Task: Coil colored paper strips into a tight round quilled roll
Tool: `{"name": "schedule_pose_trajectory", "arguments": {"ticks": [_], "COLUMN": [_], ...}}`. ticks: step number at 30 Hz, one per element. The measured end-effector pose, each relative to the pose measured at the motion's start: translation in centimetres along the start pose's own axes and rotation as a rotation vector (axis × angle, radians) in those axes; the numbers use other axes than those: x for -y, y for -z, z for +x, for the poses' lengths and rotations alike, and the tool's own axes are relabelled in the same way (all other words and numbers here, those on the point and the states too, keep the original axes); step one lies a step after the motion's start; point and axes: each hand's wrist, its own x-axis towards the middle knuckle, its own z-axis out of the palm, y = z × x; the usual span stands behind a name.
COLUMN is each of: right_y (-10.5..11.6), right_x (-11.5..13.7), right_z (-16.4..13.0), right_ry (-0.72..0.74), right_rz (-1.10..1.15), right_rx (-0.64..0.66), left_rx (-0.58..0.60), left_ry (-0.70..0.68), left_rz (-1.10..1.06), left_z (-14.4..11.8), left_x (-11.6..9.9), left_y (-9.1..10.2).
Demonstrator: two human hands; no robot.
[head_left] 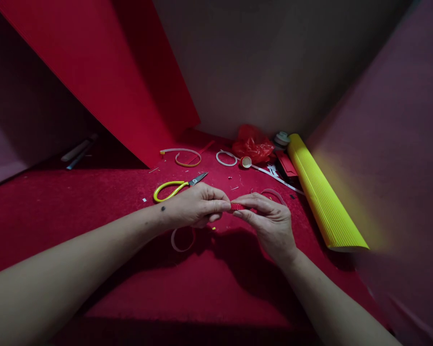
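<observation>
Your left hand (206, 205) and right hand (272, 218) pinch a small red ridged piece (236, 207) between them, over the red cloth (104, 202); your fingertips cover its ends, so its full shape can't be told. Beyond your left hand, the scissors (186, 183) show only one handle loop clearly. Your right hand partly hides a pinkish strip (279, 196). Whatever the crumpled red bag (252, 145) holds is unclear.
</observation>
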Motion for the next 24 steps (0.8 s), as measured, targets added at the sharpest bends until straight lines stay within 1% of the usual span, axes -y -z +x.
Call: {"name": "schedule_pose_trajectory", "arguments": {"ticks": [2,5,8,11,14,16,20,22,24], "right_y": [-0.1,-0.2,-0.3,-0.4,-0.1,0.2,0.4,0.4,0.3], "right_x": [-0.1,-0.2,-0.3,-0.4,-0.4,-0.3,-0.3,-0.6,-1.0], "right_z": [0.0,-0.1,-0.2,-0.2,0.1,0.3,0.5,0.4,0.3], "right_ry": [0.008,0.029,0.057,0.054,0.048,0.091,0.226,0.248,0.263], "right_rz": [-0.017,-0.024,0.015,0.069,0.024,-0.117,-0.465,-0.56,-0.605], "right_rx": [-0.002,-0.009,-0.02,-0.019,0.01,0.045,0.14,0.188,0.221], "left_rx": [0.021,0.095,0.176,0.207,0.17,0.125,-0.009,-0.076,-0.126], "left_ry": [0.012,0.004,-0.006,-0.018,-0.018,-0.021,0.002,-0.019,-0.062], "left_rz": [-0.045,-0.135,-0.219,-0.301,-0.305,-0.231,-0.006,0.152,0.304], "left_z": [0.0,0.1,0.2,0.4,0.4,0.3,0.3,0.4,0.6], "left_x": [0.1,0.5,1.0,1.5,1.4,1.2,0.8,1.0,1.4], "left_y": [0.0,-0.1,-0.1,-0.1,-0.1,-0.1,-0.5,-0.8,-1.0]}}
